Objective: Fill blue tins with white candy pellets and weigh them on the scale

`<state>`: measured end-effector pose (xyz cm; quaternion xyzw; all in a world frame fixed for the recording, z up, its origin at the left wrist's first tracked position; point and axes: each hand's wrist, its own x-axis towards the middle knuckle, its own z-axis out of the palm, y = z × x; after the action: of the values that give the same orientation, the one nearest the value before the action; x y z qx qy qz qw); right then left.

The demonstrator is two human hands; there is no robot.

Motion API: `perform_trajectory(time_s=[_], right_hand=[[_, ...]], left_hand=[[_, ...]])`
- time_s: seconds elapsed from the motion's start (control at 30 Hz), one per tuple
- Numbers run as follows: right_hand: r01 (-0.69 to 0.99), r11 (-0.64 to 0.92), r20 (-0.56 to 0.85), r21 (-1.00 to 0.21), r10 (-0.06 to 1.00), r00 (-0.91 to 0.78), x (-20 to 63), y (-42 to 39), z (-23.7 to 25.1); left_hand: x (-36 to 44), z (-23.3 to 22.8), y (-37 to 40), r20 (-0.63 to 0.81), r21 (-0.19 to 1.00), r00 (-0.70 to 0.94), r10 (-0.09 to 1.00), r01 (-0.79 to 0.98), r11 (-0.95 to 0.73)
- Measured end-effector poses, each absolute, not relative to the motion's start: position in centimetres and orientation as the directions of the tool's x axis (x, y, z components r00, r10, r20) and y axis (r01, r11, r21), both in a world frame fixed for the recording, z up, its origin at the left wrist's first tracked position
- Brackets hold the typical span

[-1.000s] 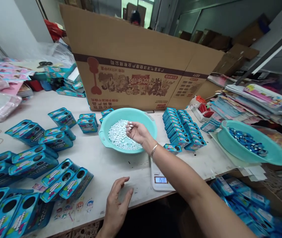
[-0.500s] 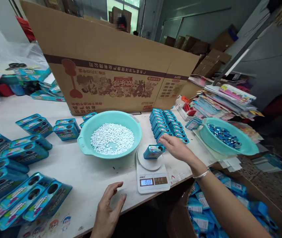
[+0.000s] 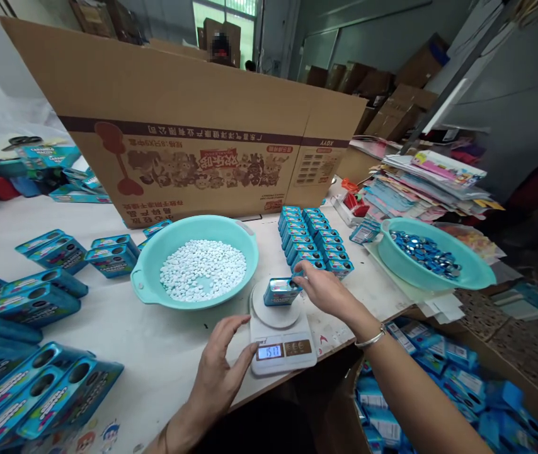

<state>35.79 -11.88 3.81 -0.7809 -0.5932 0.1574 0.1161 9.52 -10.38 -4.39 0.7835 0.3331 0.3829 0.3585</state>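
Note:
A blue tin box (image 3: 280, 292) with a round hole in its top stands on the round plate of a white kitchen scale (image 3: 282, 359), whose display lights up with digits. At the tin's upper right corner, the fingers of my right hand (image 3: 322, 287) are bent together; what they pinch is too small to make out. My left hand (image 3: 224, 362) is open, thumb and fingers apart, by the scale's front left edge with nothing in it. Left of the scale, a turquoise basin (image 3: 141, 285) holds small white tablets (image 3: 203, 268).
Rows of blue tins (image 3: 304, 236) stand behind the scale, and several more tins (image 3: 75, 384) on the left. A second basin (image 3: 479, 277) holds shiny blue pieces. A large carton (image 3: 245, 94) rises behind; below right, a box (image 3: 467, 328) is full of blue tins.
My left hand has moved up and right to the scale's edge. My right hand stays close beside the tin. The whole view has shifted slightly.

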Motion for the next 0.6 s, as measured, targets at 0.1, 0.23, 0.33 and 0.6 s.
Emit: perform_trajectory(time_s=[0.1,0.23,0.33,0.6], right_hand=[[0.713,-0.192,0.102,-0.674,0.932,0.347,37.6,-13.1,3.5],[0.187,-0.010,0.111,-0.982,0.771,0.627,39.1,-16.8,1.7],[-0.124,0.057,-0.056,-0.991,0.659,0.750,39.2,-20.8,-1.1],[-0.334,0.128,-0.250,-0.934,0.433,0.866,39.2,-29.6,-9.2]], left_hand=[[12.3,-2.6,-8.2,0.456,0.701,0.549,0.701,0.263,-0.663],[17.6,-0.6,-5.9,0.409,0.408,0.717,0.565,0.410,-0.816],[21.1,0.3,-5.0,0.275,0.197,0.833,0.481,0.441,-0.876],[29.6,0.8,-6.5,0.344,0.140,0.899,0.272,0.238,-0.961]])
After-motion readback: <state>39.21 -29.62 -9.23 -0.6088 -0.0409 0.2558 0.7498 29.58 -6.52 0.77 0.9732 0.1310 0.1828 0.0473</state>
